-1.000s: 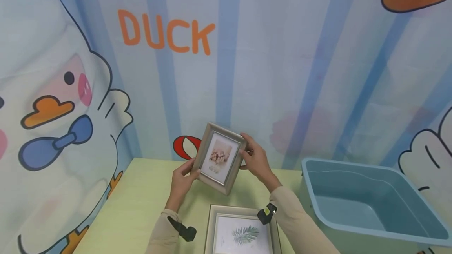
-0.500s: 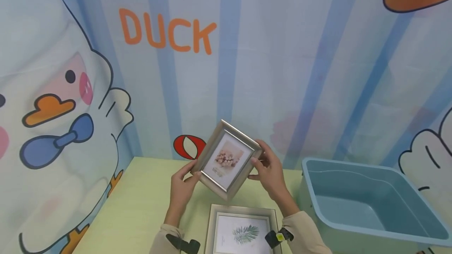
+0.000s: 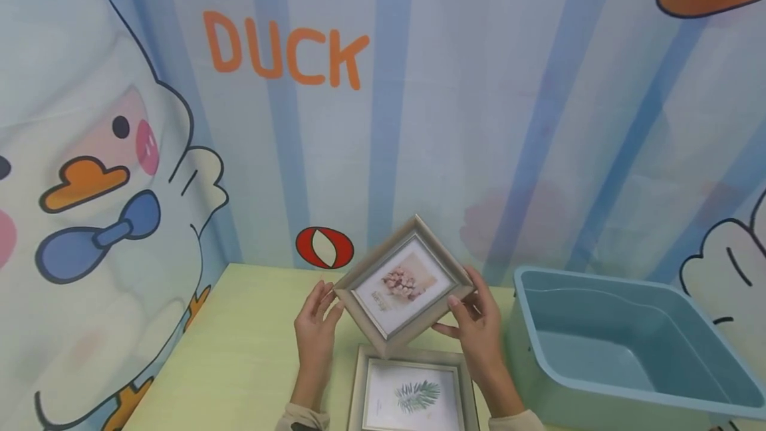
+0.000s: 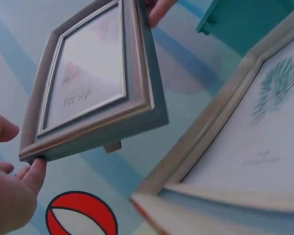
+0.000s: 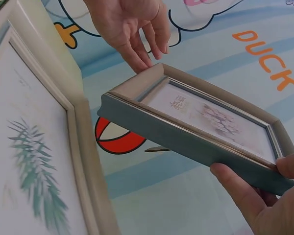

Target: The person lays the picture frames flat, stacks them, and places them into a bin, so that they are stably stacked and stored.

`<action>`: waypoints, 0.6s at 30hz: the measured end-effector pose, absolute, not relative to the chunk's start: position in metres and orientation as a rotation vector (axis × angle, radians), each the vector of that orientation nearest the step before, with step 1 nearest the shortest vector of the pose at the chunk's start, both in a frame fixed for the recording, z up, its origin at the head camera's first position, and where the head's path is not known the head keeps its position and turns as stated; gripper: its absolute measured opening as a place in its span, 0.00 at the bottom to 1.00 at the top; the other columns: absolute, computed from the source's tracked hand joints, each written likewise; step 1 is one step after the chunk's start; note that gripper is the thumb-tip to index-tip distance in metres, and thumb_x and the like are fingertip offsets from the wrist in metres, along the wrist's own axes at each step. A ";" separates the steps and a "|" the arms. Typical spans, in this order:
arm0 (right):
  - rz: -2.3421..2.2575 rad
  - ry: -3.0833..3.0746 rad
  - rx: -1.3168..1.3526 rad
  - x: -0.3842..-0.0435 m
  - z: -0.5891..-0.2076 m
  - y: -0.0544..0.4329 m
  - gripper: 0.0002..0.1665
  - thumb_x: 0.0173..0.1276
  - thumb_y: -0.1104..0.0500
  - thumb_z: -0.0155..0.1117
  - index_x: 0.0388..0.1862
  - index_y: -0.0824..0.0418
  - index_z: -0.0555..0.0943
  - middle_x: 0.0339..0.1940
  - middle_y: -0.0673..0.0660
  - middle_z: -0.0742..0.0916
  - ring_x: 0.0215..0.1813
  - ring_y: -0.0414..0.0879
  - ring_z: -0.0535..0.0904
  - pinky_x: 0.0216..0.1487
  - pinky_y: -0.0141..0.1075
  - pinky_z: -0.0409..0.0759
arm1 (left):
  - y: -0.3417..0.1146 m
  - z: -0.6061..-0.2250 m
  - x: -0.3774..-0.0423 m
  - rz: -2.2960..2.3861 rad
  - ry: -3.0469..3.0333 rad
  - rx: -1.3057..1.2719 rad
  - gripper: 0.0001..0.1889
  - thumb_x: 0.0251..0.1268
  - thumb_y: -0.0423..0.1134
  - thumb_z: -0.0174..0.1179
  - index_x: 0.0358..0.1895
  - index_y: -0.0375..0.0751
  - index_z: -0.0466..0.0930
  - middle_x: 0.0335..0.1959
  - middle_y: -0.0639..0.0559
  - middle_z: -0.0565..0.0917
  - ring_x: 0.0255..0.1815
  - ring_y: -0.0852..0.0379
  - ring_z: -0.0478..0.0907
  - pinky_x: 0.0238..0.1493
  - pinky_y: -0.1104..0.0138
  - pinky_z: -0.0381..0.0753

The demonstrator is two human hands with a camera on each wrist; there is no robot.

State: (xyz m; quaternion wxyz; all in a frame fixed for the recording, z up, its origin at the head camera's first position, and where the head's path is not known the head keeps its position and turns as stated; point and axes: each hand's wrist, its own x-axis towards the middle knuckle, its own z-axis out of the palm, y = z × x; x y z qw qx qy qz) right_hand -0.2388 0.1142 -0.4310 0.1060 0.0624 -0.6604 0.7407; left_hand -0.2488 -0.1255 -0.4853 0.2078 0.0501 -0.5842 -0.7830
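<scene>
A small picture frame [image 3: 403, 285] with a pink flower print is held up in the air, turned cornerwise in the head view. My right hand [image 3: 481, 334] grips its right corner, thumb on the front and fingers behind. At the opposite corner is my left hand [image 3: 315, 331]; its fingertips [image 4: 38, 169] touch the frame's edge while the thumb stands off it. A small tab [image 4: 113, 146] pokes out behind the frame. Below lies a larger picture frame [image 3: 413, 398] with a green leaf print, partly overlapped by the small one and cut off by the view's lower edge.
An open blue plastic bin [image 3: 598, 406] stands to the right of the frames. The pale yellow-green table [image 3: 239, 351] ends at a striped duck backdrop [image 3: 455, 85], which also hangs along the left side.
The small picture frame has turned clockwise and shifted right and a little down. My right hand moved right and down with it. The left thumb has come off the frame.
</scene>
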 end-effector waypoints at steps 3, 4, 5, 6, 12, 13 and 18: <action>2.200 -1.900 0.135 -0.234 -0.434 0.116 0.34 0.75 0.70 0.54 0.76 0.52 0.64 0.36 0.55 0.73 0.44 0.42 0.83 0.38 0.46 0.90 | -0.118 -0.486 -0.245 -2.308 -1.515 0.134 0.27 0.70 0.25 0.53 0.70 0.23 0.63 0.68 0.29 0.72 0.59 0.62 0.79 0.58 0.75 0.80; 2.204 -1.886 0.118 -0.233 -0.436 0.116 0.34 0.74 0.70 0.54 0.76 0.53 0.63 0.36 0.55 0.73 0.45 0.41 0.84 0.38 0.46 0.89 | -0.116 -0.485 -0.244 -2.358 -1.473 0.124 0.25 0.70 0.24 0.51 0.69 0.21 0.64 0.68 0.29 0.72 0.58 0.62 0.80 0.59 0.74 0.80; 2.210 -1.872 0.104 -0.231 -0.436 0.117 0.34 0.74 0.71 0.54 0.76 0.54 0.63 0.36 0.54 0.73 0.45 0.41 0.84 0.37 0.46 0.89 | -0.114 -0.485 -0.243 -2.403 -1.438 0.121 0.24 0.71 0.24 0.50 0.69 0.21 0.64 0.67 0.30 0.72 0.57 0.62 0.80 0.60 0.72 0.80; 2.215 -1.861 0.090 -0.230 -0.437 0.117 0.35 0.74 0.71 0.54 0.77 0.55 0.62 0.35 0.54 0.72 0.46 0.41 0.84 0.37 0.46 0.89 | -0.112 -0.484 -0.241 -2.449 -1.406 0.120 0.23 0.72 0.24 0.49 0.68 0.20 0.64 0.67 0.31 0.72 0.56 0.62 0.81 0.60 0.70 0.80; 2.243 -1.801 0.039 -0.228 -0.439 0.116 0.37 0.73 0.73 0.53 0.78 0.56 0.60 0.34 0.51 0.70 0.46 0.39 0.84 0.36 0.45 0.89 | -0.106 -0.485 -0.235 -2.581 -1.406 0.122 0.25 0.74 0.28 0.49 0.72 0.29 0.63 0.69 0.41 0.68 0.56 0.58 0.76 0.54 0.64 0.84; 2.244 -1.789 0.044 -0.228 -0.440 0.116 0.36 0.73 0.73 0.53 0.77 0.56 0.61 0.34 0.51 0.71 0.45 0.39 0.84 0.36 0.45 0.89 | -0.106 -0.486 -0.233 -2.586 -1.426 0.113 0.27 0.74 0.30 0.50 0.74 0.30 0.61 0.70 0.42 0.68 0.56 0.58 0.76 0.53 0.63 0.84; 2.247 -1.741 0.044 -0.227 -0.442 0.119 0.35 0.73 0.73 0.53 0.76 0.55 0.63 0.36 0.52 0.73 0.42 0.38 0.83 0.35 0.45 0.89 | -0.107 -0.493 -0.228 -2.601 -1.520 0.040 0.32 0.71 0.28 0.52 0.77 0.38 0.57 0.69 0.41 0.69 0.55 0.56 0.77 0.51 0.58 0.85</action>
